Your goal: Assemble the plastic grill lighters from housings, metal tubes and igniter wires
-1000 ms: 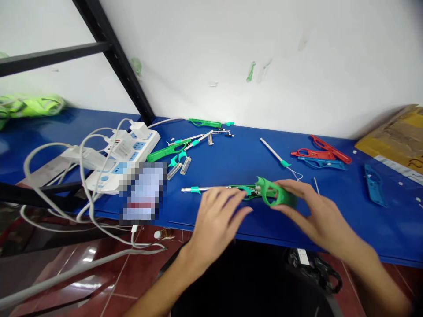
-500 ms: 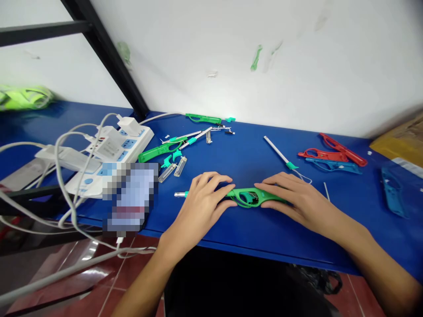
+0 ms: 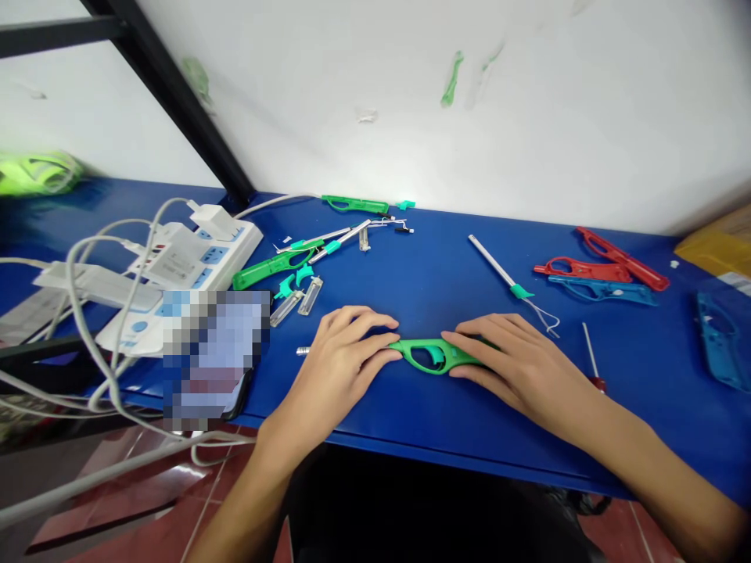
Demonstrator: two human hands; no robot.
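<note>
A green long-necked gas lighter (image 3: 444,364) lies crosswise near the table's front edge, with a teal trigger showing inside its guard loop. My left hand (image 3: 346,356) grips the front of the green body; the metal nozzle tip pokes out on its left. My right hand (image 3: 516,360) is closed around the handle end, fingers on top and thumb below. Beyond my right hand lies a metal lighter tube (image 3: 491,261) with a teal collar and white wires. A screwdriver (image 3: 591,352) rests to its right, partly behind my forearm.
Green shell halves (image 3: 264,271), metal tubes, teal triggers and clear fuel tanks (image 3: 310,295) lie at the back left. Red shells (image 3: 587,270) and blue shells (image 3: 723,340) are on the right. A crowded power strip (image 3: 199,289) and a phone (image 3: 217,360) stand left.
The green shell halves were partly apart, showing wires inside; now they sit together and the trigger fills the loop. Both hands stay on the lighter. The view has shifted slightly.
</note>
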